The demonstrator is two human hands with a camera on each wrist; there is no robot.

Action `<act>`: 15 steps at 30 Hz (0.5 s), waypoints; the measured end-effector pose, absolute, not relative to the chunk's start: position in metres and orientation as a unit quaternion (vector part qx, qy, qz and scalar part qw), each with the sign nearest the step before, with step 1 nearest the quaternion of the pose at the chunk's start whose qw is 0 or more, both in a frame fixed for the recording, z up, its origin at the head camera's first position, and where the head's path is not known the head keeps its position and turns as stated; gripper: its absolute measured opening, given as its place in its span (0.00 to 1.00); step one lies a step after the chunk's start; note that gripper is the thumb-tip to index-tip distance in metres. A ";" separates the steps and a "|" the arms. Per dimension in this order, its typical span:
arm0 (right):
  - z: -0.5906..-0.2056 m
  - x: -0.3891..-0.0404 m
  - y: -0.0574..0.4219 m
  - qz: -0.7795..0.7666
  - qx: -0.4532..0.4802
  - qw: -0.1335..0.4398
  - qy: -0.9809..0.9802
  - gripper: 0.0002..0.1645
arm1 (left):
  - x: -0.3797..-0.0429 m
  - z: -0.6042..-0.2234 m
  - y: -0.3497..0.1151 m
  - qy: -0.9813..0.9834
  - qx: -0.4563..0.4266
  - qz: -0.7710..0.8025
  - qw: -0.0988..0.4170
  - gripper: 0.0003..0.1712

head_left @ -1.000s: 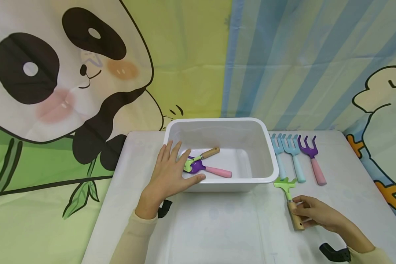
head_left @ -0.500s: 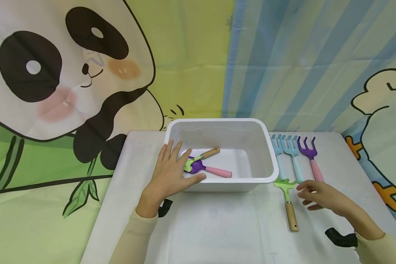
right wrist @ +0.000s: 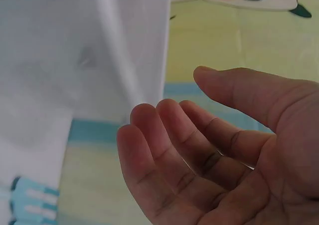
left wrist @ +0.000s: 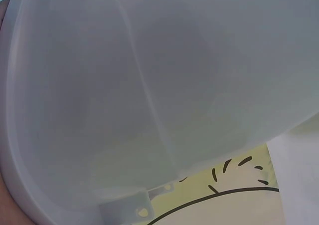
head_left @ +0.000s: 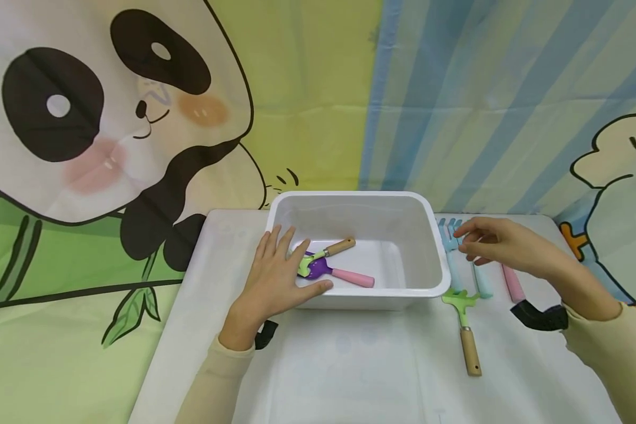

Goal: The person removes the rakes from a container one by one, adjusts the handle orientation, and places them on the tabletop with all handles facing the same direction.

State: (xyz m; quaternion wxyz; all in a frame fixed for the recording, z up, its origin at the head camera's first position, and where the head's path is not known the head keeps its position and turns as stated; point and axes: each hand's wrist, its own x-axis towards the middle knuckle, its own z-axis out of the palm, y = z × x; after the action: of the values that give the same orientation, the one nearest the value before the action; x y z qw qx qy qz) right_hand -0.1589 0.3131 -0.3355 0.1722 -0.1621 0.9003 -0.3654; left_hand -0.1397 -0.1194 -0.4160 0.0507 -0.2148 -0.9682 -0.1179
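My left hand (head_left: 272,280) rests with spread fingers over the front left rim of a white plastic bin (head_left: 371,292). Inside lie a purple toy shovel with a pink handle (head_left: 353,277) and a light green tool with a wooden handle (head_left: 341,246). My right hand (head_left: 500,244) holds nothing, hovering over the row of toy garden forks right of the bin. Its fingers are loosely bent in the right wrist view. Beneath it are two light blue forks (head_left: 452,268) and the purple fork's pink handle (head_left: 513,284); the purple tines are hidden.
A green hand fork with a wooden handle (head_left: 470,353) lies on the white table (head_left: 350,365), in front of the blue forks. Behind the table hangs a printed cloth backdrop (head_left: 307,100). The bin's wall (left wrist: 149,95) fills most of the left wrist view.
My right hand has let go of the green fork's wooden handle, then moved up and away over the forks at the back. The left hand stays on the bin.
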 end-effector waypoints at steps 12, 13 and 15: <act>-0.309 -0.214 0.222 -0.358 -0.245 0.235 0.870 0.18 | -0.139 -0.415 -0.120 -0.968 -0.215 -0.121 0.049 0.60; -0.311 -0.219 0.215 -0.352 -0.252 0.235 0.870 0.18 | -0.139 -0.415 -0.120 -0.968 -0.215 -0.121 0.049 0.60; -0.316 -0.229 0.200 -0.344 -0.277 0.230 0.867 0.17 | -0.139 -0.415 -0.121 -0.968 -0.216 -0.121 0.050 0.60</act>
State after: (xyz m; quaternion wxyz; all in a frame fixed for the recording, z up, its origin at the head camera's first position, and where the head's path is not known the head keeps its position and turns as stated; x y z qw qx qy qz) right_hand -0.2293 0.2004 -0.3156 0.2300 -0.2771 0.8673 -0.3436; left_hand -0.1390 -0.1206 -0.4148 0.0495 -0.2161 -0.9676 -0.1212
